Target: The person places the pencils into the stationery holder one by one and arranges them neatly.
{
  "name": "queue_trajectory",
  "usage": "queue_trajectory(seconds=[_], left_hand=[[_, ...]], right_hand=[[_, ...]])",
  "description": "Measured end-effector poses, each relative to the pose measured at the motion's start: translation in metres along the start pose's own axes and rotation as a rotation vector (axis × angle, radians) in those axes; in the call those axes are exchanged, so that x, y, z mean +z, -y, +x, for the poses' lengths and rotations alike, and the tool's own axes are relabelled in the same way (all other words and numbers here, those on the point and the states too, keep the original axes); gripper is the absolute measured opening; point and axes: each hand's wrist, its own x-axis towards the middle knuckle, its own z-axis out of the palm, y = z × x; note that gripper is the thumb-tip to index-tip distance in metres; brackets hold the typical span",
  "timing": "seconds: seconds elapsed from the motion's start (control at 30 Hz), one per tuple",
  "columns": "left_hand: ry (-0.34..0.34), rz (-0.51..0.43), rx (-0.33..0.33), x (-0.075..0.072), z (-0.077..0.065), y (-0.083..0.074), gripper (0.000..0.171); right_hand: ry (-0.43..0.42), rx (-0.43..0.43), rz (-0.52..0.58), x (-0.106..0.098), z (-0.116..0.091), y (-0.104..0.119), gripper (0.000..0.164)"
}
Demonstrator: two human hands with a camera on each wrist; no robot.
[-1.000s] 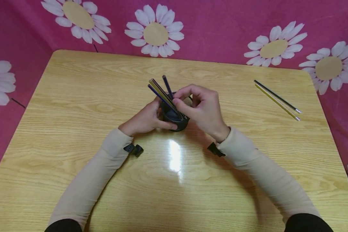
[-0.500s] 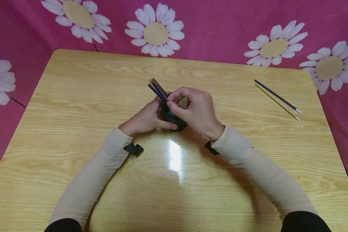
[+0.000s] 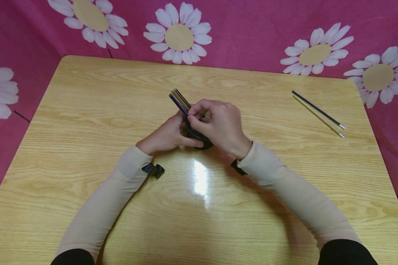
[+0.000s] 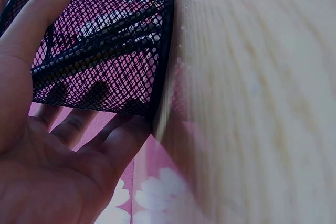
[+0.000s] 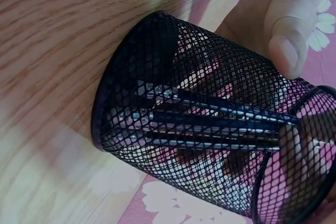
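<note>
A black mesh pencil cup (image 4: 110, 40) stands on the table, and my left hand (image 3: 166, 136) grips it from the side, thumb near the rim and fingers round the far wall. Several pencils (image 3: 179, 101) lean together toward the upper left out of the cup, dark blue and yellow among them. At the rim, my right hand (image 3: 223, 125) pinches a dark pencil of this bundle between thumb and forefinger, covering part of the opening. Through the mesh in the right wrist view, the pencils' lower parts (image 5: 215, 119) show silvery ends near the cup's base.
On the right of the wooden table (image 3: 119, 92) lie a dark pencil (image 3: 318, 109) and a yellow pencil (image 3: 318, 116), side by side with white ends toward me. Behind the table hangs a pink cloth (image 3: 245, 33) printed with white daisies.
My right hand has moved left with the dark pencil, which stood apart and now lies against the others. The bundle is tighter. My left hand has stayed on the cup.
</note>
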Motion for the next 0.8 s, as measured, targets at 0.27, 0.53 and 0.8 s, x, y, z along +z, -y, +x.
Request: queue_trajectory(seconds=[0.27,0.53,0.8], left_hand=[[0.007,0.000,0.010,-0.001,0.004,0.009,0.095],[0.000,0.015,0.007,0.004,-0.005,-0.024,0.093],[-0.015,0.024,0.015,0.001,0.003,-0.004,0.101]], right_hand=[[0.003,0.025,-0.016,-0.001,0.001,0.000,0.006],[-0.025,0.018,0.053,-0.009,-0.004,-0.004,0.004],[-0.121,0.001,0.110,-0.029,-0.009,-0.018,0.003]])
